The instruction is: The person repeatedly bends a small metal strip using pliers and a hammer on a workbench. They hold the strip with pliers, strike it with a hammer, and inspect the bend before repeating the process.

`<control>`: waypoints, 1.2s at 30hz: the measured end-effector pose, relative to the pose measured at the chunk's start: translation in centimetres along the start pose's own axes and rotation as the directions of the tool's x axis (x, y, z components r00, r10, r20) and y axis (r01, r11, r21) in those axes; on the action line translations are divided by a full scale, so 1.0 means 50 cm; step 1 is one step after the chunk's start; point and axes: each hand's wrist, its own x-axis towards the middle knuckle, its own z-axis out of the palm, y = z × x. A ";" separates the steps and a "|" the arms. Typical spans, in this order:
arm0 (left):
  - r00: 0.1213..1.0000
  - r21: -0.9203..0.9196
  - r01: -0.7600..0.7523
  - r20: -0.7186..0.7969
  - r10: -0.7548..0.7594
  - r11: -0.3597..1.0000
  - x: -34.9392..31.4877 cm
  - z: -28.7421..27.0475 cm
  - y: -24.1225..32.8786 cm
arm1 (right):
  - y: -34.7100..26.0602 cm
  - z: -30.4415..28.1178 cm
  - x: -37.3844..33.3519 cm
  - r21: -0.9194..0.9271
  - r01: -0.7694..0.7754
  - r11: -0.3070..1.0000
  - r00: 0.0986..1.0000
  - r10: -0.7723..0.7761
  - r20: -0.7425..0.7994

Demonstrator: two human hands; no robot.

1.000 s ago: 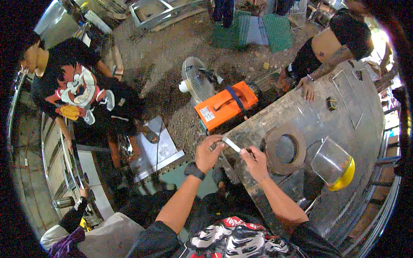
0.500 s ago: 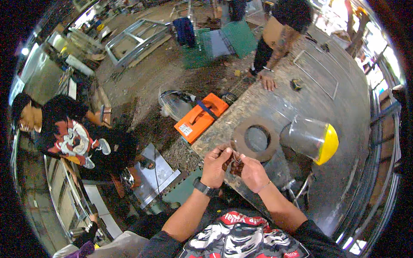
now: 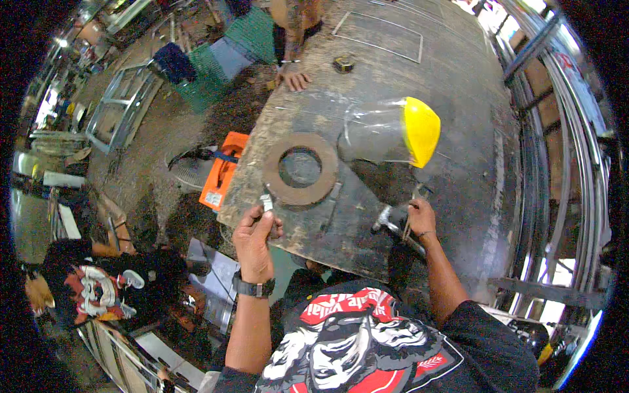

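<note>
Raised over the table's near left corner, my left hand [image 3: 254, 237] is closed, pinching a small pale metal piece [image 3: 266, 202] between thumb and fingertips. My right hand [image 3: 421, 217] is closed round a slim metal tool with a jaw-like end [image 3: 422, 191]; its exact kind is unclear. Just left of that hand lies another tool with a shiny metal head [image 3: 382, 220], partly in shadow. A thick rusty ring [image 3: 320, 185] rests flat on the table, beyond my left hand. Past my right hand sits a clear face shield with a yellow top [image 3: 421, 131].
The worn metal table [image 3: 452, 98] carries a tape measure [image 3: 343, 63] and a thin rectangular frame [image 3: 420, 49]. Another person's hand [image 3: 296, 80] leans on its far left edge. An orange case [image 3: 226, 171] stands beside it. A co-worker [image 3: 108, 281] bends at the left.
My hands, together before, are now apart. The left still holds a small piece; the right has moved rightward and taken hold of the slim tool. The view has swung to the right.
</note>
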 end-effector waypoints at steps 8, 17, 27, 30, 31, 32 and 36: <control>0.983 0.367 -0.185 0.057 0.177 0.912 -0.019 0.010 -0.027 | -0.016 -0.022 -0.065 -0.201 0.084 0.976 0.996 -0.083 0.013; 0.948 0.604 -0.294 0.086 0.307 0.741 -0.050 0.036 -0.018 | -0.014 -0.043 -0.040 -0.544 -0.296 0.785 0.944 0.326 -0.044; 0.905 0.544 -0.392 0.080 0.419 0.742 -0.058 0.025 0.025 | 0.157 -0.093 0.125 -0.089 -0.271 0.958 0.858 0.282 0.429; 0.999 0.047 0.039 0.028 -0.041 0.998 -0.051 0.018 0.031 | 0.047 -0.186 0.115 0.542 -0.618 0.570 0.724 0.143 0.675; 0.997 -0.025 0.063 0.038 -0.062 0.998 -0.048 0.017 0.030 | -0.014 -0.204 0.089 0.704 -0.638 0.313 0.746 0.026 0.665; 0.995 -0.099 0.086 0.064 -0.080 0.991 -0.049 0.023 0.028 | -0.079 -0.227 0.062 0.730 -0.615 0.298 0.741 -0.098 0.665; 0.996 -0.065 -0.050 0.067 0.055 0.997 -0.036 0.031 0.019 | -0.354 -0.215 -0.046 0.749 -0.640 0.171 0.628 -0.446 0.638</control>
